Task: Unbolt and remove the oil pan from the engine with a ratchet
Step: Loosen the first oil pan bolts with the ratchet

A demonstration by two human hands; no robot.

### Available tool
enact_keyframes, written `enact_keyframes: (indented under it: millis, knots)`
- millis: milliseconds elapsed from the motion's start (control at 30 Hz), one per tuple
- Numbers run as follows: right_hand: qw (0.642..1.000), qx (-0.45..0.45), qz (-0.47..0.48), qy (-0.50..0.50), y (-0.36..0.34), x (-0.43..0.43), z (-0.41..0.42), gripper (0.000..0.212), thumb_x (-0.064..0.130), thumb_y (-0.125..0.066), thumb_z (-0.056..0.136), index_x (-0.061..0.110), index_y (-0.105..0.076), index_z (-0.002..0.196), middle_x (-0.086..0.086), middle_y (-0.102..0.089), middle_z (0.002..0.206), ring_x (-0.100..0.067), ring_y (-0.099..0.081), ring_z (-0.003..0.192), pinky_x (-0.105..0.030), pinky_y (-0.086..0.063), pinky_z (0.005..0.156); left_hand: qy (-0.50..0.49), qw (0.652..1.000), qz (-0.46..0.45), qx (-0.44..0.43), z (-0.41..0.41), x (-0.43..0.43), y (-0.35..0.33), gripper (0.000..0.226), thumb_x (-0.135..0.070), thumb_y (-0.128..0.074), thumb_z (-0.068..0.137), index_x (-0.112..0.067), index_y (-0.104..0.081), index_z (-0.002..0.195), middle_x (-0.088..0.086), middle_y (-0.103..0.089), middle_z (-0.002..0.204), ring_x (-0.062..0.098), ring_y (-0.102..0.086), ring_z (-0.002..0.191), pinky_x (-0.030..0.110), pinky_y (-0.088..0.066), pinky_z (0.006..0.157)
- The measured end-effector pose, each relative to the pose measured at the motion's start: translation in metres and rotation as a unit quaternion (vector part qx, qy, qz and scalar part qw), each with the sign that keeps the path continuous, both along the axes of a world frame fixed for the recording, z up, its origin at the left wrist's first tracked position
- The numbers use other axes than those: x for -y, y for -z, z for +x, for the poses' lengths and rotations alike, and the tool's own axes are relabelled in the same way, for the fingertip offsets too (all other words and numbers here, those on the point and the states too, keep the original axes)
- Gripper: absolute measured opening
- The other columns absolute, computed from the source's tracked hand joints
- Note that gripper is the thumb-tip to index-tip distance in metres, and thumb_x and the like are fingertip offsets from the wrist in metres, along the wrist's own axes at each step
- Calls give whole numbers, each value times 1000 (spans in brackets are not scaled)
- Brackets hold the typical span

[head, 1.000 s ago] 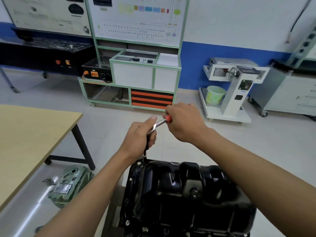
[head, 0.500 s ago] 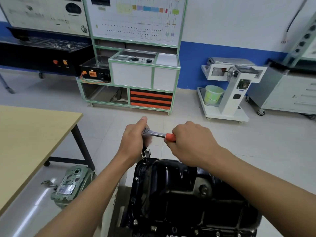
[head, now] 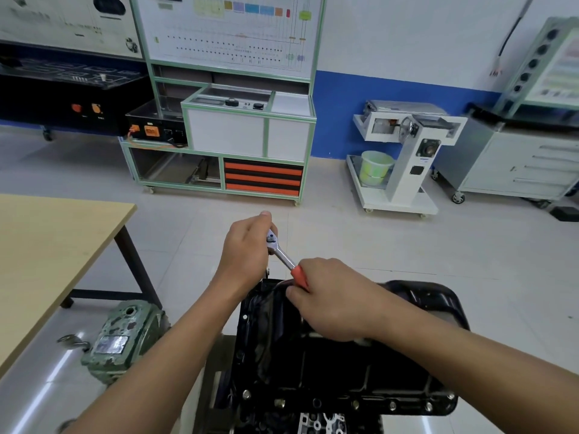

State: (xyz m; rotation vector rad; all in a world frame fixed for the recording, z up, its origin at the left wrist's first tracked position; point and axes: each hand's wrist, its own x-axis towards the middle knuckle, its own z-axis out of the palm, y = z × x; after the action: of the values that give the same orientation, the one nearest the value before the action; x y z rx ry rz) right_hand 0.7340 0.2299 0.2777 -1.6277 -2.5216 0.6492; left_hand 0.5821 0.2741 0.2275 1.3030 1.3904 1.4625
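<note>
Through the head camera I look down on the glossy black stamped-steel oil pan [head: 313,364], which sits flange-down on the grey cast engine block [head: 319,424] at the bottom middle of the view. A row of silver bolt heads [head: 391,405] shows along its near flange. At the pan's far left corner stands the chrome ratchet with the orange-red handle [head: 280,250]. Its head is up and away from me, and its shaft slants down and to the right. The left hand [head: 247,255] has its grip curled round the ratchet's head, thumb raised on top. Whatever socket or extension runs below is mostly hidden behind that palm. The right hand [head: 332,302] has its grip clenched round the orange-red handle, knuckles toward me, just above the pan's far wall. Both forearms reach in from the bottom corners. To the left I see the pale wooden worktop on black legs [head: 47,261], and beside it on the tiled floor a worn green cast-metal housing with a silver plate [head: 122,339]. Against the blue-and-white far wall stand a green-framed training cabinet with orange drawers [head: 250,136], a white wheeled stand [head: 407,170] carrying a pale green bucket [head: 376,167], and a grey drawer cabinet on castors [head: 517,164].
</note>
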Motion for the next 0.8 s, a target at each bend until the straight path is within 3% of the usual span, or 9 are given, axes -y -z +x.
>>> enact_keyframes:
  millis: [100, 200, 333, 400, 500, 600, 700, 800]
  knots:
    - [988, 69, 128, 42, 8, -8, 4, 27, 45, -42, 96, 26, -40, 77, 5, -42, 73, -22, -44, 65, -31, -25, 51, 74, 997, 1, -26, -12, 2, 0, 59, -32, -41, 106, -3, -65, 62, 5, -63, 58, 22, -51, 58, 26, -39, 54]
    - [967, 101, 214, 94, 11, -28, 6, 29, 50, -47, 93, 25, -54, 81, 5, -32, 66, -27, -44, 69, -32, -33, 59, 161, 986, -35, -32, -20, 10, 5, 59, -47, -39, 96, -16, -63, 52, 13, -64, 61, 30, -50, 59, 34, -40, 58]
    - [939, 115, 312, 90, 14, -60, -3, 40, 40, -52, 90, 21, -32, 61, 3, -25, 60, -27, -38, 59, -29, -22, 50, 124, 991, -7, 44, -15, 0, 2, 56, -37, -42, 99, -22, -52, 46, 5, -47, 51, 25, -41, 57, 41, -35, 65]
    - [922, 139, 357, 62, 11, -79, -5, 43, 35, -52, 91, 20, -30, 57, 3, -27, 56, -25, -37, 54, -30, -22, 54, 105, 994, 10, 37, -13, -4, 6, 58, -36, -40, 102, -23, -51, 47, 1, -47, 51, 20, -43, 55, 42, -36, 66]
    - [924, 138, 356, -3, 5, -113, -15, 30, 27, -52, 92, 24, -46, 63, 6, -47, 67, -21, -47, 75, -34, -21, 72, 89, 995, 31, 7, -6, -2, 12, 52, -46, -40, 97, -23, -51, 52, -2, -50, 53, 19, -46, 58, 41, -41, 68]
    - [927, 93, 363, -20, 3, -131, -39, 28, 29, -49, 98, 27, -51, 70, 8, -53, 81, -19, -44, 90, -36, -22, 79, 103, 994, 13, 31, -16, -7, 4, 54, -44, -43, 96, -20, -55, 49, 4, -55, 53, 24, -49, 61, 41, -42, 70]
    - [915, 67, 393, -63, 6, -123, -39, 28, 32, -46, 99, 27, -47, 72, 8, -50, 79, -19, -46, 88, -35, -23, 79, 171, 985, -23, 6, -28, -4, 4, 55, -45, -44, 93, -17, -56, 47, 9, -56, 54, 25, -51, 60, 34, -43, 66]
    - [927, 123, 355, -16, -1, -97, -20, 20, 35, -47, 96, 24, -47, 79, 2, -54, 78, -26, -52, 78, -36, -31, 72, 126, 989, -32, 63, -24, -4, 4, 58, -47, -43, 95, -20, -54, 44, 3, -50, 50, 18, -48, 51, 30, -46, 62]
